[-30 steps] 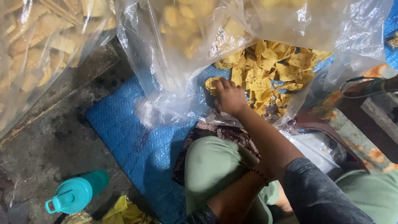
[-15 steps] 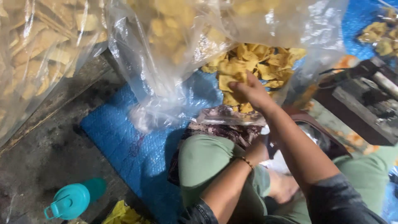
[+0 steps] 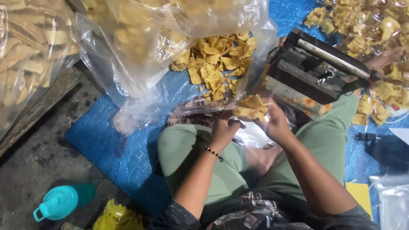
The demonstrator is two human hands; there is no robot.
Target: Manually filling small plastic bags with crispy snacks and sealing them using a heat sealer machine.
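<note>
Right hand (image 3: pixel 276 123) grips a handful of yellow chips (image 3: pixel 251 107), fingers curled around them. Left hand (image 3: pixel 223 127), wearing a beaded bracelet (image 3: pixel 213 152), pinches the rim of a small clear bag (image 3: pixel 251 134) held between both hands above the lap. The handful sits at the mouth of that bag, just in front of the knees. Directly beyond lies a loose pile of chips (image 3: pixel 217 59) on a blue tarp (image 3: pixel 106 145), partly inside a large clear plastic sack (image 3: pixel 140 47). A dark sealing machine (image 3: pixel 315 70) stands to the right. A teal bottle (image 3: pixel 59 202) lies on the floor at lower left.
</note>
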